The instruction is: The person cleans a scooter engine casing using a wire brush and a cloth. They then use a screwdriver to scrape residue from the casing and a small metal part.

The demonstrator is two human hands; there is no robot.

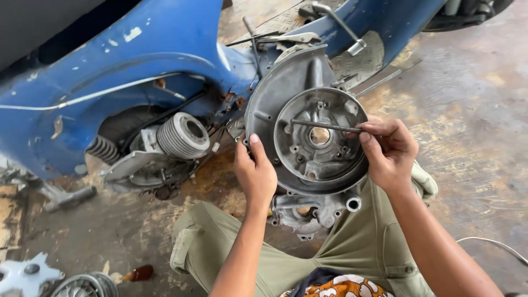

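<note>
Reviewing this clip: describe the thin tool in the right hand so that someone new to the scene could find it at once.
Start at the blue scooter body lying on the concrete floor, then find the round grey metal engine casing in front of it, steadied by the left hand. The right hand pinches a slim dark metal rod lying level across the casing's centre hole. It is the only straight, loose piece there.

hands (324, 165) on engine casing (308, 137), metal rod (325, 126)

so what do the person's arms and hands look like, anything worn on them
Both arms are bare to beyond the frame edge: no sleeves, gloves, watch or rings show. The left hand and right hand have short nails. Below them are olive-green trousers and an orange patterned cloth.
</note>
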